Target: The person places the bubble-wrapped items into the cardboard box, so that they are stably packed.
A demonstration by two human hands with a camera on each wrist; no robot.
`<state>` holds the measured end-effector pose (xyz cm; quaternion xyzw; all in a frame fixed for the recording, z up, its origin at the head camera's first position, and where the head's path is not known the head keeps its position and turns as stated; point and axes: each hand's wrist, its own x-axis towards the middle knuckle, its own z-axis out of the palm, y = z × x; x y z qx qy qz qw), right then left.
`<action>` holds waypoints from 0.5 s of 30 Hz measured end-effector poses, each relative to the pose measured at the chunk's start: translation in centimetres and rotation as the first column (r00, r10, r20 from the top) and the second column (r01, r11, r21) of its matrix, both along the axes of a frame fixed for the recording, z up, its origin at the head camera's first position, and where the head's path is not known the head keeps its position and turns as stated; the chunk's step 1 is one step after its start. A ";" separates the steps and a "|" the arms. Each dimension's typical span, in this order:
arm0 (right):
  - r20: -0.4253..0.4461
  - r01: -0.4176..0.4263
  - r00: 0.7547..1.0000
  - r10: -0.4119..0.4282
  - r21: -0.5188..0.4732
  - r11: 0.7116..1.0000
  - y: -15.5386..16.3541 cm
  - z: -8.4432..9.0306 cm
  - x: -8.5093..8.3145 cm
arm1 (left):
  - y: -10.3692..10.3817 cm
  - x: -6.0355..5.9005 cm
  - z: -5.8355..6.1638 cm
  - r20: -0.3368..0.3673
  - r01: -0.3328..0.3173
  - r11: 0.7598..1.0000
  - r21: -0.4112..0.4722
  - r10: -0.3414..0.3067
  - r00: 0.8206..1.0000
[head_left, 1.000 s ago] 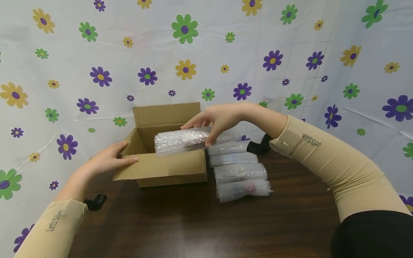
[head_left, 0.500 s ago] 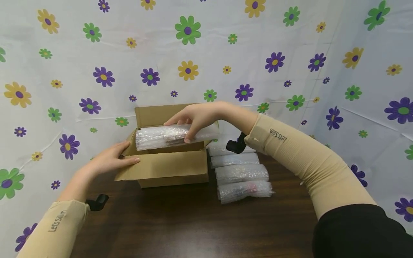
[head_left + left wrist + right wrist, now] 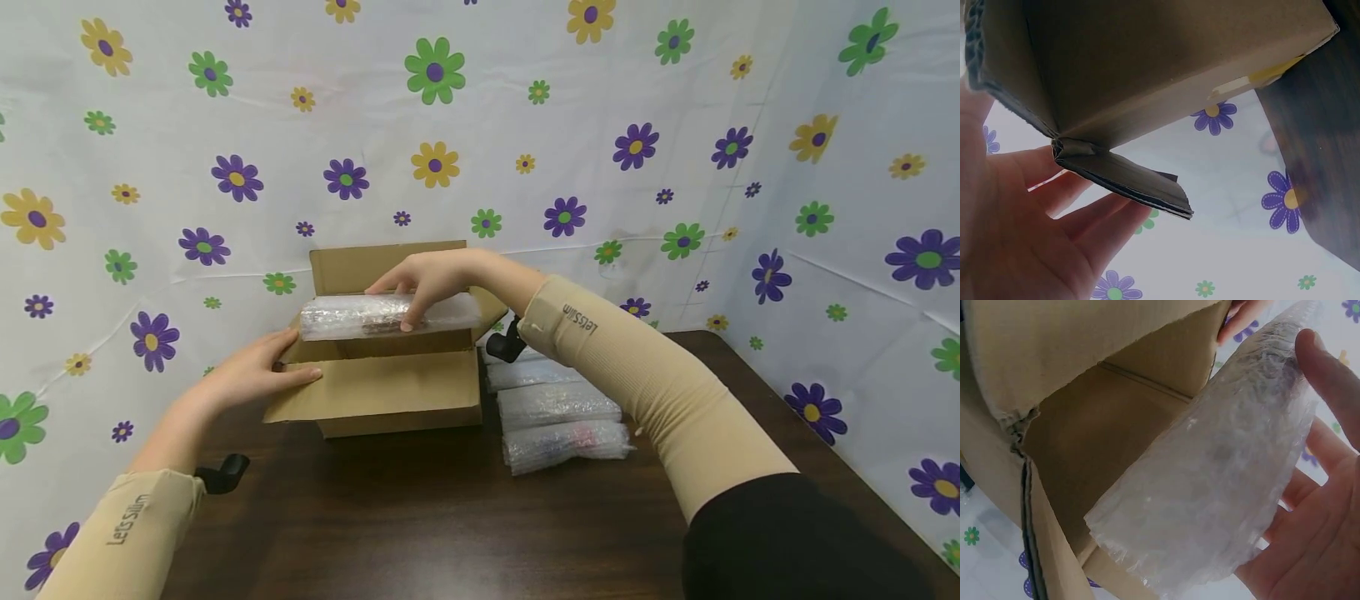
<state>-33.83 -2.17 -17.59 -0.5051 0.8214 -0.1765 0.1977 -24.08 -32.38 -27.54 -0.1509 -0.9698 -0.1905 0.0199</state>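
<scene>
My right hand (image 3: 437, 277) grips a bubble-wrapped roll (image 3: 333, 318), thumb on the near side and fingers on the far side. Something darker shows faintly through the wrap. The roll lies level over the open top of a cardboard box (image 3: 393, 390). In the right wrist view, the clear bubble wrap (image 3: 1210, 469) hangs above the brown box floor (image 3: 1094, 437). At the box's left end, my left hand (image 3: 243, 372) holds the flaps, its thumb on the front flap. Its fingers lie against the side flap (image 3: 1129, 178) in the left wrist view; the thumb is hidden there.
Several more bubble-wrapped rolls (image 3: 561, 403) lie in a column right of the box, the farthest partly behind the right forearm. The dark wooden table (image 3: 420, 517) meets a flower-print cloth (image 3: 510, 125) behind and at the right.
My right hand has carried the roll leftward, from above the box's right part to across its opening, slightly lower at the end. The left hand and the box stay in place.
</scene>
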 end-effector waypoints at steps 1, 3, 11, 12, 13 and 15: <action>0.007 0.008 1.000 -0.008 0.000 1.000 -0.2 -0.1 -0.2 | 0.0 0.0 0.0 -0.001 0.000 1.000 -0.001 0.000 1.000; 0.029 0.029 0.999 -0.029 0.000 1.000 -0.5 -0.3 -0.6 | 0.0 0.0 0.0 -0.007 0.003 1.000 -0.005 -0.003 1.000; 0.086 0.099 0.991 -0.099 0.014 0.995 -1.2 -1.3 -1.8 | 0.0 -0.1 -0.1 -0.011 -0.005 1.000 -0.030 0.005 1.000; 0.089 0.104 0.990 -0.106 0.019 0.994 -1.3 -1.4 -2.0 | 0.0 -0.1 -0.1 -0.009 -0.008 0.999 -0.031 0.008 1.000; 0.095 0.109 0.989 -0.111 0.025 0.994 -1.3 -1.6 -2.3 | 0.0 -0.2 -0.1 -0.007 -0.012 0.999 -0.030 0.011 1.000; 0.109 0.118 0.987 -0.122 0.039 0.992 -1.5 -2.0 -2.7 | 0.0 -0.2 -0.1 -0.004 -0.016 0.999 -0.035 0.016 1.000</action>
